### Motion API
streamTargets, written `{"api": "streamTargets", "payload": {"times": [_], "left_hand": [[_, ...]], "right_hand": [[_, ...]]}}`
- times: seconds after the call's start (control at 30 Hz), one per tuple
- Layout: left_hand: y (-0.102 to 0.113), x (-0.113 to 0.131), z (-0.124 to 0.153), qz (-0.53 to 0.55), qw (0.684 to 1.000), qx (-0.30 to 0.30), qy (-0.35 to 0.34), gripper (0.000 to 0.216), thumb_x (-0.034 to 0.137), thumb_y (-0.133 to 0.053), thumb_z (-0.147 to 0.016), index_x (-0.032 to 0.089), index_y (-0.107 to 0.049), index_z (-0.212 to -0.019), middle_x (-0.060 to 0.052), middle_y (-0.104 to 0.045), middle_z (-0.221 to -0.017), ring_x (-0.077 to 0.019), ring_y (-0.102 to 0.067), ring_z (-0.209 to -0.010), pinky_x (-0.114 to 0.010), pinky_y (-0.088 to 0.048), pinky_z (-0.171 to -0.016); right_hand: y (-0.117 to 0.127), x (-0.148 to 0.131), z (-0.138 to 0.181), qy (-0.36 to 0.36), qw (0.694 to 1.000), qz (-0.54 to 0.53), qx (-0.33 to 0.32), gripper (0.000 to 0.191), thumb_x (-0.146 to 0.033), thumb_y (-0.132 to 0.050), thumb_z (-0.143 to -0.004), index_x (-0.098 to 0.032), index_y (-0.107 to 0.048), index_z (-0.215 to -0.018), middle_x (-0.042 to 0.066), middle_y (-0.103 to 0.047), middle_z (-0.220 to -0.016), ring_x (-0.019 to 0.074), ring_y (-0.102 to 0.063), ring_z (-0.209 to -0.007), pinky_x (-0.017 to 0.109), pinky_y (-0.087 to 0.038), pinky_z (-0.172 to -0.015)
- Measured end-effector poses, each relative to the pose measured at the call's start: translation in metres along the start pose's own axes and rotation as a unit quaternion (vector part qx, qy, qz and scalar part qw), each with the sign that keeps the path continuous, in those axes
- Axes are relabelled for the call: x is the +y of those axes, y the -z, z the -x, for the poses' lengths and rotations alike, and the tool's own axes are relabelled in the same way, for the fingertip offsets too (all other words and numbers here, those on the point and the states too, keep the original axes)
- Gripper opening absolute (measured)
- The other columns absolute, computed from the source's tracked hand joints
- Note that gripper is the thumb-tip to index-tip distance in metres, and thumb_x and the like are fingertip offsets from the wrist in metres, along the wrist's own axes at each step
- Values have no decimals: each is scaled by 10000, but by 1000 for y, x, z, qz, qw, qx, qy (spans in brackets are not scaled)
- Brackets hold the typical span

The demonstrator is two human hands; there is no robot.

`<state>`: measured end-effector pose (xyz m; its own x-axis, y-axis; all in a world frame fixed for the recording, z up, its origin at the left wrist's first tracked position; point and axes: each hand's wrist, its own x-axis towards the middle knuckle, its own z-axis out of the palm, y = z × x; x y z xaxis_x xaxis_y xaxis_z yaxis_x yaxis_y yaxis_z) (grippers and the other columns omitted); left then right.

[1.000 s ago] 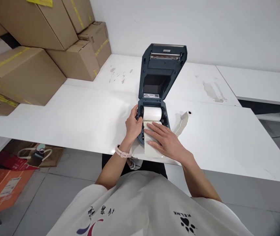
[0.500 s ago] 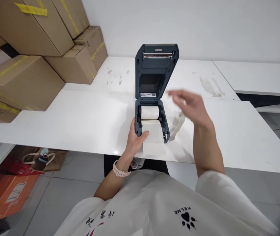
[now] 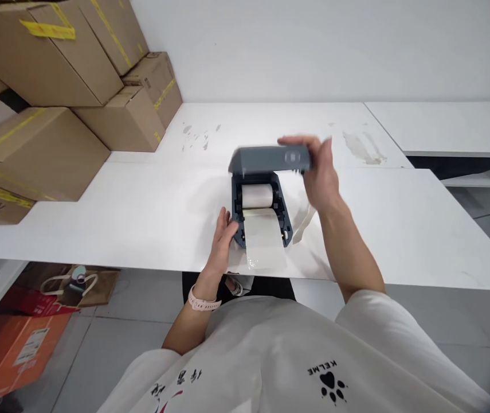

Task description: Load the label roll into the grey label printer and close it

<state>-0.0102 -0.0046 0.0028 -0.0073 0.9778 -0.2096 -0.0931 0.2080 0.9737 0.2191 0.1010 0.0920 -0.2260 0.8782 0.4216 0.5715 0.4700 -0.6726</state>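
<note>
A dark grey-blue label printer [image 3: 236, 198] stands on the white table, with its lid [image 3: 266, 159] partway down and slightly smeared by motion. My right hand [image 3: 320, 175] grips the lid's right front corner, fingers over the top. Inside the base sits a white label roll [image 3: 257, 196]. From it a strip of labels [image 3: 265, 238] runs forward over the printer's front and onto the table edge. My left hand [image 3: 222, 244] is at the base's left front side, fingers apart, its thumb against the housing.
A torn paper strip [image 3: 303, 226] lies right of the printer. Cardboard boxes [image 3: 73, 155] are stacked at the left of the table [image 3: 163, 218]. A white wall rises behind. Below left are an orange box [image 3: 8, 350] and a paper bag [image 3: 102, 287].
My right hand has moved left onto the lid, which has swung from upright to partway down. My left thumb has come off the label strip to the printer's side.
</note>
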Motion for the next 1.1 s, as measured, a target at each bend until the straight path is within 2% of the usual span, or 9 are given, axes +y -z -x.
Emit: {"api": "streamTargets", "payload": {"times": [0.17,0.3,0.4,0.53,0.77,0.87,0.97,1.03,1.1], "left_hand": [[-1,17,-2,11,999,23,-32,804,740,-409,-957,394,-180,-1646,-27,-152,-1776,-277,-177,-1637,-499,-294,-1297],[-16,24,-5,7,1000,-3,-26,921,594,-684,-889,381,-202,-1644,-36,-193,-1766,-314,-260,-1611,-459,-403,-1253],[-21,21,-4,18,1000,-16,-17,944,488,-756,-857,357,-236,-1634,-62,-294,-1730,-319,-357,-1568,-465,-439,-1232],[-22,14,-2,17,999,-15,-32,919,493,-754,-849,323,-278,-1616,-87,-347,-1702,-320,-386,-1548,-466,-442,-1227],[-19,6,-6,-7,995,-5,-98,855,544,-729,-853,327,-339,-1582,-92,-411,-1661,-310,-432,-1516,-448,-447,-1204],[-12,-10,17,-52,992,56,-103,756,540,-729,-855,320,-425,-1511,-105,-470,-1600,-277,-489,-1452,-419,-479,-1138],[-11,-29,49,-79,978,161,-108,343,537,-673,-889,243,-659,-1065,-57,-697,-1065,-187,-656,-982,-332,-543,-883],[-15,-33,63,-63,996,45,-41,340,534,-630,-909,217,-638,-787,-3,-629,-732,-138,-575,-679,-281,-496,-668],[-20,-28,66,-36,996,-68,35,393,520,-636,-897,204,-602,-666,9,-599,-632,-108,-494,-551,-260,-424,-558]], "right_hand": [[-32,-6,87,-11,996,-89,16,459,-589,-334,-1059,-421,-569,-1415,-38,-455,-1634,264,-275,-1606,571,-302,-1299],[-49,5,104,-124,983,-133,16,767,-623,-429,-1014,-426,-61,-1657,-13,-135,-1770,259,-164,-1640,564,-334,-1286],[-51,13,105,-185,961,-200,-50,915,-688,-463,-970,-425,83,-1656,-1,-132,-1772,268,-244,-1619,527,-452,-1220],[-51,15,108,-246,923,-285,-77,1012,-687,-573,-913,-410,45,-1666,38,-247,-1744,306,-408,-1543,548,-493,-1184],[-54,14,105,-266,910,-317,-36,1062,-598,-673,-857,-378,-25,-1669,60,-329,-1711,313,-416,-1533,556,-468,-1197],[-54,14,104,-271,908,-316,-35,1036,-555,-659,-860,-342,-44,-1666,79,-326,-1710,303,-414,-1536,541,-456,-1207],[-56,14,104,-268,909,-319,-30,1013,-538,-638,-866,-328,-55,-1667,85,-325,-1710,312,-435,-1519,545,-462,-1198],[-58,15,105,-262,913,-311,-26,988,-538,-614,-877,-336,-61,-1671,74,-327,-1711,319,-442,-1511,552,-475,-1184],[-59,14,105,-258,917,-303,-25,963,-535,-588,-888,-345,-64,-1673,59,-331,-1709,318,-445,-1508,550,-476,-1184]]}}
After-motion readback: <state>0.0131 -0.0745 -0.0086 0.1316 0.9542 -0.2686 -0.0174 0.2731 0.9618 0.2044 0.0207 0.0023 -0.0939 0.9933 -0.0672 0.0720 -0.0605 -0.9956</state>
